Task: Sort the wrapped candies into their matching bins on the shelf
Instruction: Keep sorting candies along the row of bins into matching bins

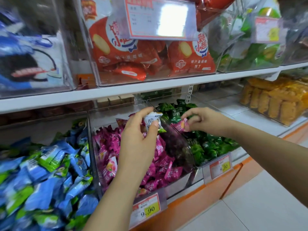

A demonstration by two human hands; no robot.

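A clear plastic bin (91, 130) held magenta wrapped candies (160, 165); the neighbouring clear bin (198, 172) held green wrapped candies (208, 147); above the magenta ones, the left hand (138, 139) gripped a white wrapped candy (152, 121); the right hand (201, 120) pinched a pink wrapped candy (182, 125).

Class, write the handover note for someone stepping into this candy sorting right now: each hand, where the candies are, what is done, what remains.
Left hand grips a white-wrapped candy above the pink bin.
Right hand pinches a pink candy over the green bin.
Done: both candies are in hand; neither is binned.
Left: drop the pink candy in the pink bin; find the white one's matching bin, which I cannot identify here.
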